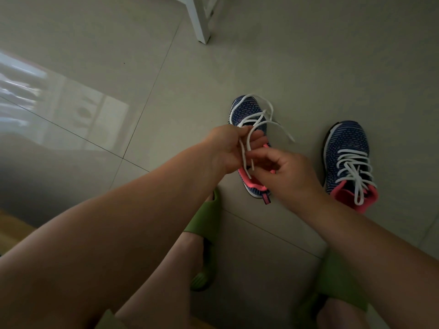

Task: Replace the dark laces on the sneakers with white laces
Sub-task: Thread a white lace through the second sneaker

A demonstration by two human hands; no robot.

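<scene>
Bare forearms filled the bottom of my view, reaching forward from both lower corners, with two knees below them and a green slipper (206, 224) on the left foot and another green slipper (342, 281) on the right, both planted on the pale tiled floor (142, 74). Beyond them I saw the left hand (228, 148) and the right hand (285, 169) meeting just above the left sneaker (247, 110), a navy knit shoe with a pink collar lying on the floor with its toe pointing away from me. The left hand's fingers were curled round strands of the white lace (263, 115), which looped out over the shoe's toe and trailed a free end toward the right. The right hand's fingers were bent inward and pinched the same lace where two strands hung down between the hands. Whether the lace was threaded through every eyelet I could not tell, since the hands covered the middle of the shoe. To the right, well apart from it, the right sneaker (349, 148) stood on the floor, already strung with a white lace (354, 169) crossing up its front and its loose ends draped over the pink heel opening. A white furniture leg (202, 24) stood at the top of the view.
</scene>
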